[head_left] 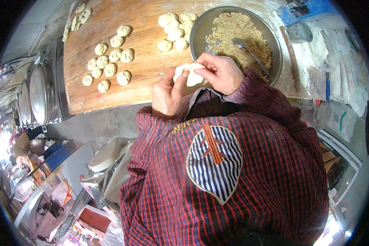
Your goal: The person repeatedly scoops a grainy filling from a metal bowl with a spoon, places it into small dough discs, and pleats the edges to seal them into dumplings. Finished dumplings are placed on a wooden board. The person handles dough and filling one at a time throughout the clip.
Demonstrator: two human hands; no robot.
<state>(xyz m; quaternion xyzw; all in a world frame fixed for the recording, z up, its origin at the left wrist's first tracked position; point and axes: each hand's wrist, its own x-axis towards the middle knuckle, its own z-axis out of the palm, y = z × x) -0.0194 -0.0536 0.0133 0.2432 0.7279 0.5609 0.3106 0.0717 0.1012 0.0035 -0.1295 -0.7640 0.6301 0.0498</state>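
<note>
A soft white dough wrapper (188, 74) is held between my two hands, just past the board's near edge. My left hand (166, 91) pinches its left side, thumb on top. The fingers of my right hand (224, 74) grip its right side. Whether any filling lies inside is hidden. Beyond my right hand stands a wide steel bowl (196, 28) of crumbly tan filling (238, 35), with a metal spoon (250, 53) resting in it. Several pleated buns (109, 69) sit on the wooden board (147, 76) at left; plain dough pieces (174, 33) are heaped beside the bowl.
More dough pieces (84, 16) lie at the board's far left corner. Right of the bowl are a wooden stick (291, 59), a clear cup (299, 32) and plastic bags (350, 78). Round metal lids or trays (43, 94) stand upright left of the board.
</note>
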